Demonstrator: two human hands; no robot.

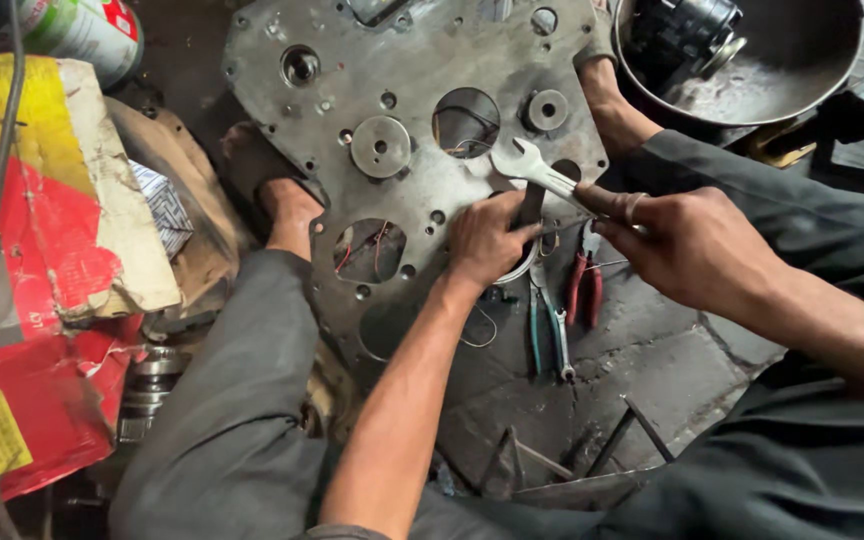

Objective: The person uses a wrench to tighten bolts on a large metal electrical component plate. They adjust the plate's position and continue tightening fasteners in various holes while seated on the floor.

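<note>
A large grey metal plate (422,60) with round holes and bolted discs lies on the floor, resting over my legs. My right hand (697,250) grips the handle of an open-ended spanner (532,168), whose jaw points up-left over the plate's lower right edge. My left hand (487,240) presses on the plate's lower edge, its fingers around a dark part just under the spanner. Coloured wires show through the plate's holes.
Red-handled pliers (584,285) and blue-handled pliers (550,325) lie on the stone floor below my hands. A metal bowl (802,70) holding a dark engine part sits top right. A red and yellow cardboard box (32,270) fills the left. A gear-like part (147,385) lies beside it.
</note>
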